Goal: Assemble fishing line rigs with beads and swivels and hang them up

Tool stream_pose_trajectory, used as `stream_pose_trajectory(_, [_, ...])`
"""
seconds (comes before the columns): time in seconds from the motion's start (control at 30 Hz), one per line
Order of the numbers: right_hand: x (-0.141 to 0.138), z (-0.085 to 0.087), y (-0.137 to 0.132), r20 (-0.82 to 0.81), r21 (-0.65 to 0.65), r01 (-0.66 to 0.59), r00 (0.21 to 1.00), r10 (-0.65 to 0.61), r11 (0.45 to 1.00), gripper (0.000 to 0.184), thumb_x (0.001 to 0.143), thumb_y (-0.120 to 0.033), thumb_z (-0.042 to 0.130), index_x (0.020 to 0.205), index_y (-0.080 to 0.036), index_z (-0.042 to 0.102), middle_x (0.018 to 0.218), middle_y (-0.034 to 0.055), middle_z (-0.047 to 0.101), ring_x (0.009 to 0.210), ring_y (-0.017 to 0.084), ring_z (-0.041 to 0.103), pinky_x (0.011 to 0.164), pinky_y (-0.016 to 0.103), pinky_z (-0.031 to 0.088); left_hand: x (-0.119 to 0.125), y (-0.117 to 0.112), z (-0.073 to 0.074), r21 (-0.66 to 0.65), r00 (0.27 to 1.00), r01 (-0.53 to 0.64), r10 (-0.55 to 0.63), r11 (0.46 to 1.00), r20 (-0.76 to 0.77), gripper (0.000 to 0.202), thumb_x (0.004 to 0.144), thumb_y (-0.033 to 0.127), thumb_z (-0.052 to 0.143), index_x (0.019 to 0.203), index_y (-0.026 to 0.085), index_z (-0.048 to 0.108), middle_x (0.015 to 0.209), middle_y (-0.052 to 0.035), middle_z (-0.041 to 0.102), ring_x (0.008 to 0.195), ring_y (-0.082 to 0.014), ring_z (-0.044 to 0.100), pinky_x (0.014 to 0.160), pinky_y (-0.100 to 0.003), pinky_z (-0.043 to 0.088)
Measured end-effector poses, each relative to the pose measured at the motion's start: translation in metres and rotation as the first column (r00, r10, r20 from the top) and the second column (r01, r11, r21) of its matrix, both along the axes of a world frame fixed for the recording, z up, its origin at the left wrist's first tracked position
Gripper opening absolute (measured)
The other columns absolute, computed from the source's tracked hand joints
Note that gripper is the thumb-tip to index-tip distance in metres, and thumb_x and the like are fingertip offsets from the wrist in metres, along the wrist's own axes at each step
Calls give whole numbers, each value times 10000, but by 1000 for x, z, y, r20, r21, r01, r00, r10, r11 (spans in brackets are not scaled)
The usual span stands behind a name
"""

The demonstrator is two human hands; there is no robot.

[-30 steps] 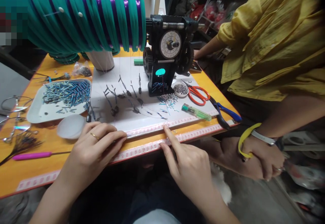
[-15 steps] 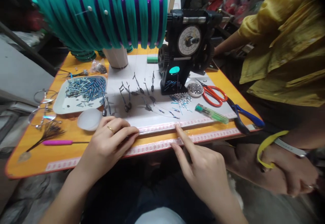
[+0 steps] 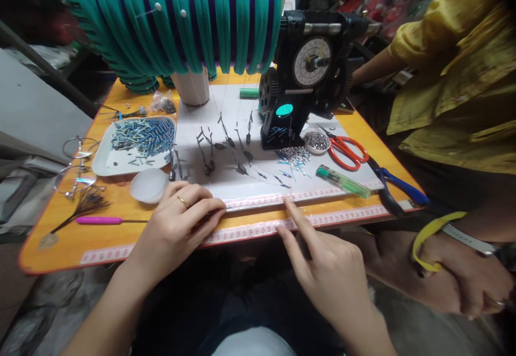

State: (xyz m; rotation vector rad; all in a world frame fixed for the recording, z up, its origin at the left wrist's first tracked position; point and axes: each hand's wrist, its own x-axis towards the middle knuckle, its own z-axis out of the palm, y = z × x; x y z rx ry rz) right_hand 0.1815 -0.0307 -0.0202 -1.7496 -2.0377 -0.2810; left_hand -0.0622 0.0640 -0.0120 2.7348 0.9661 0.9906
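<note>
My left hand (image 3: pixel 179 227), with a ring on one finger, lies palm down on the front edge of the white board (image 3: pixel 242 184), its fingers close together and pressed flat on a measuring strip (image 3: pixel 258 200). My right hand (image 3: pixel 326 267) points with its forefinger, whose tip touches the same strip further right; the other fingers are curled. Thin lines with dark sinkers (image 3: pixel 226 151) lie across the board just beyond both hands.
A black winding machine with a dial (image 3: pixel 310 71) stands behind, beside a big teal spool rack (image 3: pixel 181 22). A tray of blue tubes (image 3: pixel 137 141), a white lid (image 3: pixel 148 185), red scissors (image 3: pixel 346 149), a green lighter (image 3: pixel 342 182) and blue pliers (image 3: pixel 397 184) lie around. A person in yellow (image 3: pixel 455 92) sits at right.
The view has swung left and slightly up, so everything sits further right in the frame. Both of my hands stay on the measuring strip in the same pose.
</note>
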Motion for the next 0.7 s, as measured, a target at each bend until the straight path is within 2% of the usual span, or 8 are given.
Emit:
stream_pose_trajectory(0.1, [0,-1,0,-70,-18,-10,998,9,1000,451,1028,-311,511,1383,-41,576,503,-47,526,400,106,486,485,284,322,2,2,1,-1,1000,6,-6,1000,16,91,920,124,617,964,199,644,866,-22,675,785,-155,601,847,-357,461])
stream_pose_trajectory(0.2, [-6,6,-4,-252,6,-41,967,41,999,509,1003,-251,552,1456,-31,473,516,-66,530,394,98,464,464,257,361,2,3,4,-13,999,15,-15,1000,38,69,912,126,629,916,194,633,810,-2,673,740,-144,593,820,-359,438])
stream_pose_trajectory(0.27, [-16,14,-6,-379,69,-113,916,131,991,513,978,-174,577,1469,-86,455,641,-36,649,468,92,548,519,227,447,2,-1,7,-18,997,2,-1,1000,73,92,898,114,649,919,201,629,832,-4,680,796,-160,613,858,-384,424])
stream_pose_trajectory(0.33, [-29,21,-7,-449,138,-224,854,263,965,490,954,-102,586,1433,-144,491,954,42,753,740,112,699,707,213,547,1,-9,11,-12,992,-19,21,1000,124,120,884,112,668,937,216,639,905,-21,681,927,-196,627,909,-415,420])
stream_pose_trajectory(0.43, [-51,25,-3,-497,188,-340,776,388,921,438,939,-48,570,1363,-150,541,1308,126,659,1193,181,646,964,267,553,-1,-27,12,-37,974,-65,72,997,216,118,887,127,670,940,232,666,969,-45,640,1020,-220,597,907,-417,458])
stream_pose_trajectory(0.5, [-62,20,-1,-538,193,-330,752,381,924,381,939,-49,568,1305,-152,577,1249,124,675,1163,181,656,931,268,576,-1,-42,9,-81,953,-114,132,990,274,104,896,139,661,936,233,682,937,-45,601,956,-203,582,854,-391,491])
stream_pose_trajectory(0.6, [-72,11,-1,-589,180,-267,742,321,947,226,945,-86,579,1144,-176,640,985,66,705,880,143,699,752,240,596,-2,-60,-1,-130,917,-179,213,975,336,100,903,145,658,943,228,696,861,-30,555,849,-171,560,759,-339,507])
stream_pose_trajectory(0.7, [-77,5,-5,-596,162,-263,742,307,951,133,953,-105,572,1025,-183,650,863,41,684,720,125,654,648,234,563,-2,-69,-10,-166,890,-185,236,969,389,104,898,138,669,951,223,695,820,-17,567,803,-156,555,708,-310,497])
